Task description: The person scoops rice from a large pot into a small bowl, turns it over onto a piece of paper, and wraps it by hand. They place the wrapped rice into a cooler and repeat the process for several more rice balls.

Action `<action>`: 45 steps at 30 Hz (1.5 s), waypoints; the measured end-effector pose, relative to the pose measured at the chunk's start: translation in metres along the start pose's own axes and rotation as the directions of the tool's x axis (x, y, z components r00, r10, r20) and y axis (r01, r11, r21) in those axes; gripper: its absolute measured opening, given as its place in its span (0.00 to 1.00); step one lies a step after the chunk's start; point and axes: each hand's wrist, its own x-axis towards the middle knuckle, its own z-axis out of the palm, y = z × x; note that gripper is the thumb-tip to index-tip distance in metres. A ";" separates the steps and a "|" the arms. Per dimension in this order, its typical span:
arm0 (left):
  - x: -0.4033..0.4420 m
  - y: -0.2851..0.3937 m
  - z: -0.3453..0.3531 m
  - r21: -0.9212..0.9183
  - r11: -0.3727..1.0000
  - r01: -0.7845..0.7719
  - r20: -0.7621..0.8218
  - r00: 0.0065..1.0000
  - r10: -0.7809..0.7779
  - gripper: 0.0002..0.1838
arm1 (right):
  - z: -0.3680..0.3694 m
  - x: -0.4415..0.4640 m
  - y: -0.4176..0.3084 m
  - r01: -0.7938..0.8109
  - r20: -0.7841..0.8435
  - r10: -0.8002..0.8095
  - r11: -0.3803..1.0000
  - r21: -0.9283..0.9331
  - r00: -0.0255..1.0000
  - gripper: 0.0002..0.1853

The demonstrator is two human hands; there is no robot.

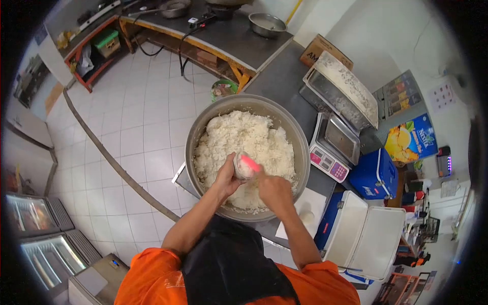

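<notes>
A wide metal pot (191, 147) full of cooked white rice (239, 129) stands in front of me. Over the rice, my left hand (228, 179) is wrapped round a small cup (237, 163) with some rice in it. My right hand (276, 193) grips a spatula with a pink-red blade (249, 163). That blade lies across the mouth of the cup. The spatula's handle is mostly hidden by my right fingers.
Right of the pot are a digital scale (329, 168), a metal container (317, 94) and a blue cooler (376, 175). An open white-lined cooler (345, 229) stands nearer me. A small round lid-like thing (307, 217) lies on a white board (317, 203).
</notes>
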 end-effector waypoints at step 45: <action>-0.102 0.076 -0.002 -0.007 0.971 -0.239 -0.003 0.971 0.239 0.21 | 0.055 0.036 0.093 0.116 0.458 -0.621 0.663 0.739 0.635 0.12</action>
